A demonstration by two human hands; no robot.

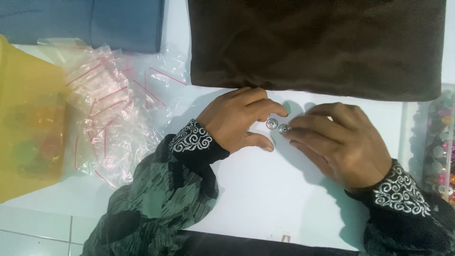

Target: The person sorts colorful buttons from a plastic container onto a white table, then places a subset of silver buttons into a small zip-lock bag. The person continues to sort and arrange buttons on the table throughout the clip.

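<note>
things: two round silver snap buttons (277,126) | pose: lay flat, side by side, touching | place: white table surface, centre, just near of the brown cloth's edge, between fingertips

Both hands (241,118) (341,142) low, fingertips close.

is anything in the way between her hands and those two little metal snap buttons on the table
Nothing visible. The left hand and right hand already reach the two snap buttons on the white table, fingertips beside them.
</note>
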